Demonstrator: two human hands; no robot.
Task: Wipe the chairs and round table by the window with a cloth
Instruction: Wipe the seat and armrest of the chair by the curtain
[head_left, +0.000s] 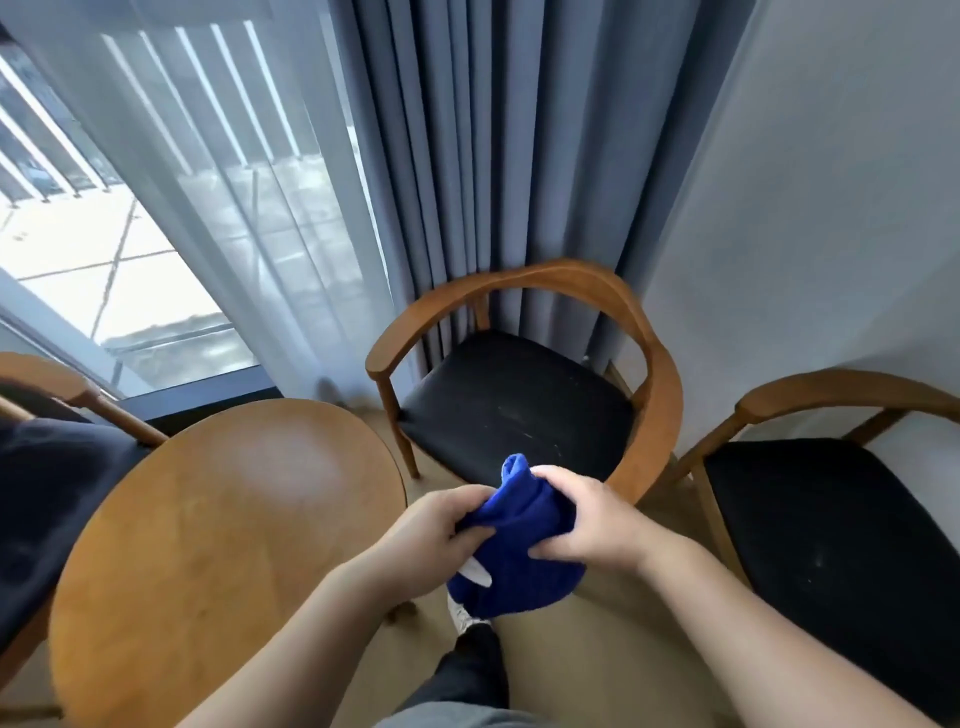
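Observation:
I hold a bunched blue cloth (519, 551) in front of me with both hands. My left hand (436, 530) grips its left side and my right hand (587, 514) grips its top right. A small white tag hangs from the cloth's lower left. Left of my hands is the round wooden table (218, 545). Just beyond the cloth stands a wooden armchair (524, 410) with a curved back and a black seat. A second such chair (841, 519) is on the right, and a third chair (47, 467) shows at the left edge.
Blue curtains (493, 156) hang behind the middle chair, with a sheer curtain over the window (130, 234) on the left. A pale wall (831, 208) is on the right. My foot in a white shoe (462, 616) stands on the light floor below the cloth.

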